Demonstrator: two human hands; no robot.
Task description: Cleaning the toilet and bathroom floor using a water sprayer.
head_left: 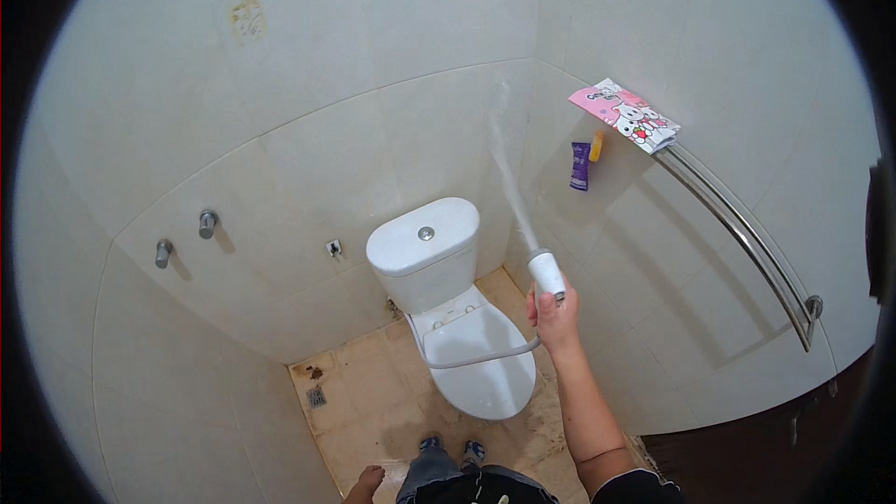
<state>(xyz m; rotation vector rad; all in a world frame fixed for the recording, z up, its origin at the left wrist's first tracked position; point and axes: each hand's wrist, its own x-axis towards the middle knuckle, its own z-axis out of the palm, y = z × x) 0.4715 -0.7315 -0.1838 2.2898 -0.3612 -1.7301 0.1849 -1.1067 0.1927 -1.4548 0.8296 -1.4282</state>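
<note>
My right hand (554, 315) is raised and grips a white hand-held spray head (547, 272). A thin jet of water (509, 177) shoots up from it onto the tiled wall at the corner. A grey hose (476, 357) runs from the spray head across the toilet's closed lid. The white toilet (471, 355) stands below, with its cistern (425, 247) against the back wall. My left hand (366, 483) hangs low at the frame's bottom edge, holding nothing, fingers loosely curled.
A steel towel rail (747, 233) on the right wall carries a pink printed packet (627, 114). A purple sachet (581, 166) and a small orange item (596, 146) hang beside it. Two wall taps (185, 237) sit at left. A floor drain (316, 397) lies left of the toilet.
</note>
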